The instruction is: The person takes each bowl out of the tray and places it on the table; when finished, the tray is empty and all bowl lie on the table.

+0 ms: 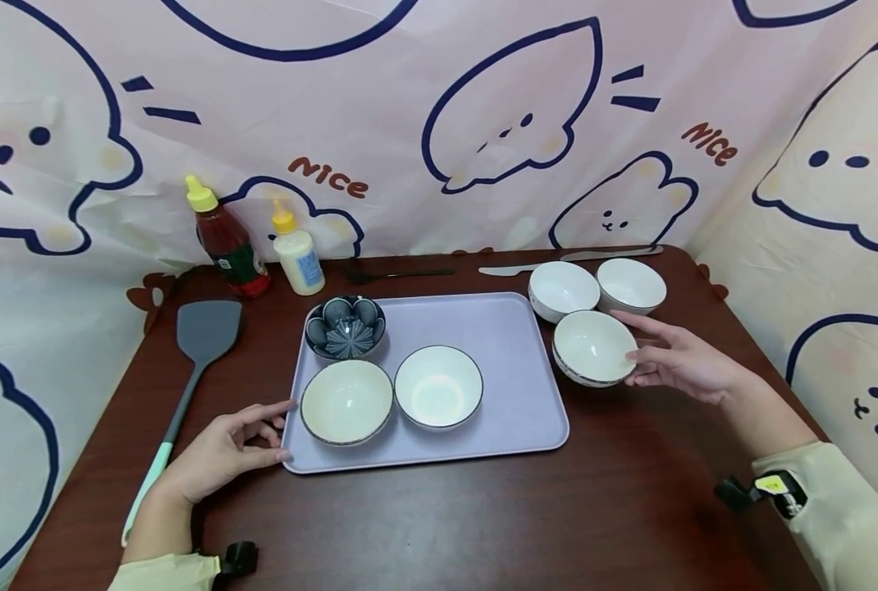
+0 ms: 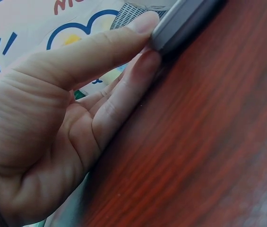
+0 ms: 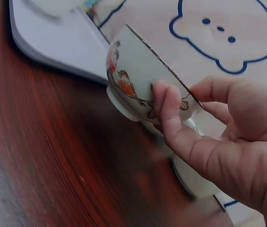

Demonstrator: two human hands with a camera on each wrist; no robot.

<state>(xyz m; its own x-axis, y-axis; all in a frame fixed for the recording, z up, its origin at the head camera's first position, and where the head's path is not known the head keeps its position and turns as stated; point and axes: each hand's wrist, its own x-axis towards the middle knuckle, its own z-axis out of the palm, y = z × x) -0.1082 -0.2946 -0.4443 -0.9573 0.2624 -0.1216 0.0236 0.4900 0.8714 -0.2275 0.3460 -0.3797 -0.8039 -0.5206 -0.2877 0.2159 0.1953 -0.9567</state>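
My right hand (image 1: pixel 681 361) grips a white bowl (image 1: pixel 594 348) by its right side, thumb at the rim. In the right wrist view the bowl (image 3: pixel 133 75) shows a painted bird and red flowers on its outside. My left hand (image 1: pixel 225 447) pinches the left edge of a pale lavender tray (image 1: pixel 520 386); in the left wrist view a thumb and finger meet the tray's edge (image 2: pixel 183 26). On the tray are a cream bowl (image 1: pixel 346 402), a white bowl (image 1: pixel 439 387) and a dark blue flower-shaped bowl (image 1: pixel 345 327).
Two white bowls (image 1: pixel 563 289) (image 1: pixel 631 285) stand behind the held one. A grey spatula (image 1: pixel 208 328) lies left of the tray. A red sauce bottle (image 1: pixel 234 246) and a cream squeeze bottle (image 1: pixel 299 254) stand at the back left. A dark fork (image 1: pixel 402 273) and knives (image 1: pixel 509 269) lie along the back.
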